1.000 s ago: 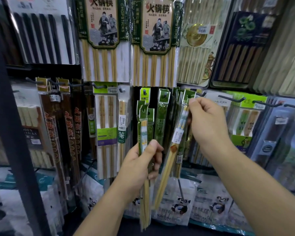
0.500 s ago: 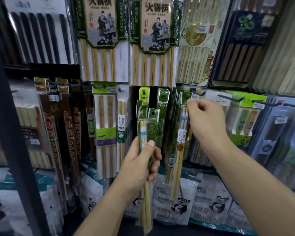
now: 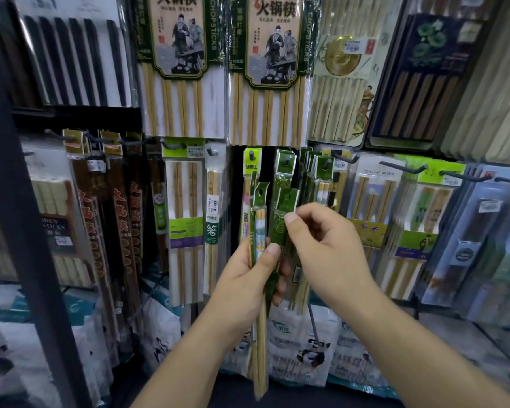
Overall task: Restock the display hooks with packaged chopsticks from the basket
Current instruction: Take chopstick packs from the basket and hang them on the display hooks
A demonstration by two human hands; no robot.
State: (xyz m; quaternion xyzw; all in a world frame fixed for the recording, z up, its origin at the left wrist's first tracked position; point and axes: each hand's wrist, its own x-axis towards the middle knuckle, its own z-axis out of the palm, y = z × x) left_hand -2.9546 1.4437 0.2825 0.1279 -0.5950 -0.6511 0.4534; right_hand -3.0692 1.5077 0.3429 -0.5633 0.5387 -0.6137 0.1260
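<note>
My left hand (image 3: pixel 245 278) grips a small bunch of green-topped chopstick packs (image 3: pixel 259 219), held upright in front of the display. My right hand (image 3: pixel 324 245) pinches the green header of one pack (image 3: pixel 283 213) in that bunch between thumb and forefinger. Behind the hands, a hook (image 3: pixel 326 163) carries several matching green packs (image 3: pixel 315 172). Another hook (image 3: pixel 286 160) holds a single green pack, and a hook further left (image 3: pixel 251 156) holds a lime-headed pack. No basket is in view.
Large bamboo chopstick packs (image 3: pixel 177 69) hang in the row above. Dark brown packs (image 3: pixel 121 216) hang at the left behind a black upright post (image 3: pixel 21 201). Lime-headed packs (image 3: pixel 424 207) fill hooks at the right. Panda-printed bags (image 3: pixel 304 343) stand along the bottom.
My right hand left the pack it hung on the hook at the upper right and came down to the bunch in my left hand, pinching the header of a pack there.
</note>
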